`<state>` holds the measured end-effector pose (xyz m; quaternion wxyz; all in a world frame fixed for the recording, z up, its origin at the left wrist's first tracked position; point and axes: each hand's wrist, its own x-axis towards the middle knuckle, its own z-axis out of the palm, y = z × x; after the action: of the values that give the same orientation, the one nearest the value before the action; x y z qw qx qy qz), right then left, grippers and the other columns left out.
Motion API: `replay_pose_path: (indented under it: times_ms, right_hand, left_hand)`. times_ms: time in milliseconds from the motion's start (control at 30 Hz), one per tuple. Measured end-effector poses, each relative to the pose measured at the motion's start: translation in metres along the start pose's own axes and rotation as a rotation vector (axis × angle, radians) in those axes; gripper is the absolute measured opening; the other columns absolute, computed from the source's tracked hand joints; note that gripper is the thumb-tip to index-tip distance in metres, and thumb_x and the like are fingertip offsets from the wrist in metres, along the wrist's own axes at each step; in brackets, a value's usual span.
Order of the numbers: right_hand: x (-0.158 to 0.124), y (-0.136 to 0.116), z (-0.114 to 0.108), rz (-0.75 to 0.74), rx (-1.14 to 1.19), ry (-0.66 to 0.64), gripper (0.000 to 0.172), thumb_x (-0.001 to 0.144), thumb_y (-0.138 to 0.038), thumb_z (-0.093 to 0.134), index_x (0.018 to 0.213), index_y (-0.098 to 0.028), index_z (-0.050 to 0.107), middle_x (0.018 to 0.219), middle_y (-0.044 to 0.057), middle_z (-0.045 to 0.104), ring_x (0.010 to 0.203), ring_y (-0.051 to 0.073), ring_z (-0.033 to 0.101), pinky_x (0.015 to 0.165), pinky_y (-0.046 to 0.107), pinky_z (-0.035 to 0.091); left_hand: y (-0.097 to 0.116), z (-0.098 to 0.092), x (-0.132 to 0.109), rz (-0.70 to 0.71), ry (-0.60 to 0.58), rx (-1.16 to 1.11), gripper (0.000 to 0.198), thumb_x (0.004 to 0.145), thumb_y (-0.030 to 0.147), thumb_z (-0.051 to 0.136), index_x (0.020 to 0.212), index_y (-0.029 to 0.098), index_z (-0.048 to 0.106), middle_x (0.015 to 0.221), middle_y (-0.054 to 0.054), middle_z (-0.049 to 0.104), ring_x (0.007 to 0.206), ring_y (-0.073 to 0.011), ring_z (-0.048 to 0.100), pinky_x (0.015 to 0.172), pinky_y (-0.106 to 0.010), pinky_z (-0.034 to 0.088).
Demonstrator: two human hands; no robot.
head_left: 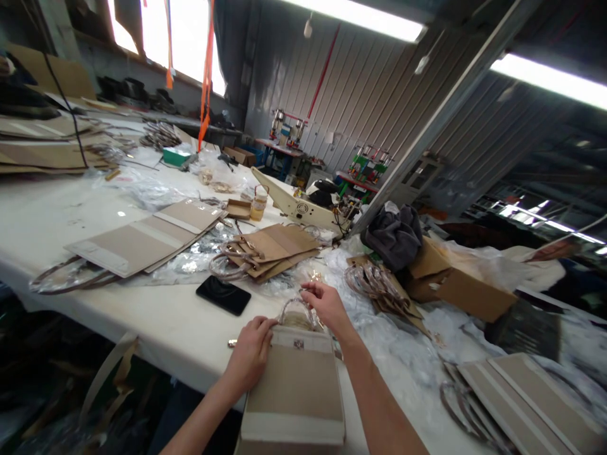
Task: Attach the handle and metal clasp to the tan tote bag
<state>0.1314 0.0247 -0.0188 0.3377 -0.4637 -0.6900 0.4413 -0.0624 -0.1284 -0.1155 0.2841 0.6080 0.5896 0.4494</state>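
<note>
A beige handbag body panel (pixel 296 376) lies at the table's front edge, straight before me. Its upper end has a pale strip with a small dark square mark. A looped, plastic-wrapped handle (pixel 290 304) rises from that end. My left hand (pixel 250 354) grips the upper left corner, fingers bent over the edge. At the handle's top right, my right hand (pixel 329 308) is closed in a pinch; what its fingertips hold is too small to make out. A metal clasp (pixel 232 343) shows just left of my left hand.
A black phone (pixel 223 295) lies beyond my left hand. Stacked bag panels with handles (pixel 279 246) sit behind it, larger panels (pixel 147 237) to the left, others (pixel 531 404) at right. Plastic film (pixel 398 354) covers the right side. A cardboard box (pixel 467 291) and cream machine (pixel 303 210) stand farther back.
</note>
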Motion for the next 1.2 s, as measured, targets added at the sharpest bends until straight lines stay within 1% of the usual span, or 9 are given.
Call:
replay_pose_path:
  times_ms: [167,333,433,633,767,867,967,1067,1200]
  right_hand:
    - [-0.092,-0.01,0.001,0.186,0.023,0.044,0.047,0.079,-0.046,0.084,0.114,-0.016,0.082,0.089,0.005,0.08,0.077,0.021,0.07,0.062,0.031,0.059]
    - [-0.135,0.002,0.008,0.262,-0.114,0.111,0.048,0.08,-0.044,0.076,0.121,-0.02,0.083,0.101,0.007,0.084,0.082,0.024,0.075,0.071,0.038,0.064]
    - [-0.139,0.005,0.003,0.234,-0.219,0.135,0.049,0.082,-0.045,0.073,0.125,-0.021,0.082,0.112,0.008,0.084,0.085,0.026,0.077,0.082,0.043,0.064]
    - [-0.14,-0.003,-0.007,0.224,-0.329,0.074,0.046,0.087,-0.044,0.066,0.124,-0.022,0.083,0.091,0.005,0.083,0.082,0.027,0.075,0.083,0.043,0.058]
    - [-0.144,-0.004,-0.006,0.203,-0.369,0.073,0.035,0.09,-0.043,0.063,0.112,-0.024,0.084,0.105,0.006,0.085,0.093,0.028,0.077,0.09,0.043,0.057]
    - [-0.147,-0.004,-0.006,0.196,-0.383,0.039,0.025,0.094,-0.041,0.061,0.1,-0.027,0.08,0.095,0.002,0.083,0.089,0.026,0.076,0.084,0.04,0.055]
    - [-0.148,-0.004,-0.008,0.209,-0.321,0.014,0.02,0.097,-0.039,0.06,0.103,-0.027,0.075,0.086,0.0,0.079,0.083,0.024,0.075,0.081,0.038,0.053]
    - [-0.149,-0.006,-0.01,0.229,-0.257,-0.021,0.018,0.098,-0.038,0.06,0.105,-0.026,0.072,0.085,0.0,0.078,0.08,0.024,0.073,0.078,0.037,0.052]
    - [-0.146,-0.01,-0.012,0.125,-0.384,-0.065,0.011,0.094,-0.03,0.064,0.094,-0.026,0.074,0.097,0.001,0.075,0.083,0.022,0.066,0.079,0.036,0.048]
  left_hand:
    - [-0.001,0.002,0.003,0.006,-0.013,0.051,0.041,0.111,0.029,0.039,0.139,0.026,0.068,0.134,-0.012,0.067,0.125,-0.0317,0.062,0.112,-0.056,0.049]
    - [-0.001,0.003,0.004,0.006,-0.02,0.072,0.041,0.111,0.028,0.039,0.14,0.024,0.067,0.135,-0.012,0.067,0.125,-0.0318,0.062,0.112,-0.056,0.049]
    - [-0.001,0.003,0.003,0.014,-0.02,0.058,0.041,0.111,0.03,0.039,0.14,0.024,0.067,0.135,-0.012,0.067,0.125,-0.0312,0.062,0.113,-0.056,0.049]
    - [0.001,0.001,0.002,0.001,-0.015,0.058,0.04,0.111,0.029,0.039,0.14,0.024,0.067,0.135,-0.012,0.067,0.126,-0.0311,0.061,0.113,-0.056,0.049]
    - [0.002,0.001,0.001,0.008,-0.007,0.068,0.041,0.112,0.031,0.038,0.14,0.024,0.067,0.134,-0.013,0.067,0.125,-0.0318,0.062,0.113,-0.057,0.049]
    - [0.003,0.001,0.001,0.01,-0.007,0.065,0.041,0.112,0.032,0.038,0.14,0.025,0.068,0.134,-0.013,0.068,0.125,-0.0318,0.063,0.112,-0.056,0.05]
    - [0.004,0.001,0.001,0.004,-0.013,0.075,0.042,0.112,0.032,0.038,0.141,0.025,0.067,0.134,-0.013,0.068,0.125,-0.0318,0.063,0.112,-0.056,0.05]
    - [0.005,0.0,0.001,0.001,-0.017,0.083,0.042,0.112,0.032,0.038,0.142,0.025,0.067,0.134,-0.013,0.068,0.125,-0.0319,0.063,0.112,-0.056,0.05]
    - [0.004,0.0,0.001,0.01,-0.012,0.082,0.042,0.112,0.032,0.037,0.142,0.025,0.067,0.134,-0.013,0.067,0.124,-0.0316,0.062,0.111,-0.056,0.05]
